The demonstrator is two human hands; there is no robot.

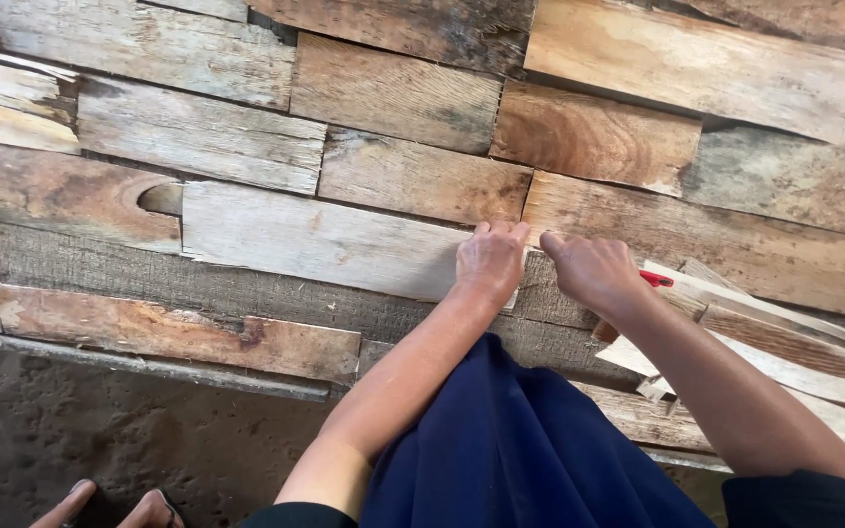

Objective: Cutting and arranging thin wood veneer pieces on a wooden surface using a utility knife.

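My left hand (489, 259) lies flat with its fingers pressed on the right end of a pale wooden board (315, 240) laid among other boards. Just to its right, my right hand (594, 272) rests with curled fingers at the gap between that pale board and a brown board (706, 240). A small red object (655, 280) pokes out from behind my right hand; whether the hand grips it is hidden. Dark blue cloth (511, 450) covers my knee between my forearms.
Rough wooden boards (393, 93) of mixed brown and grey lie side by side in rows across the view. A loose pile of thin pale strips (784, 352) sits at the right. Bare dirt floor (100, 430) lies at the lower left, with toes (110, 508) at the bottom edge.
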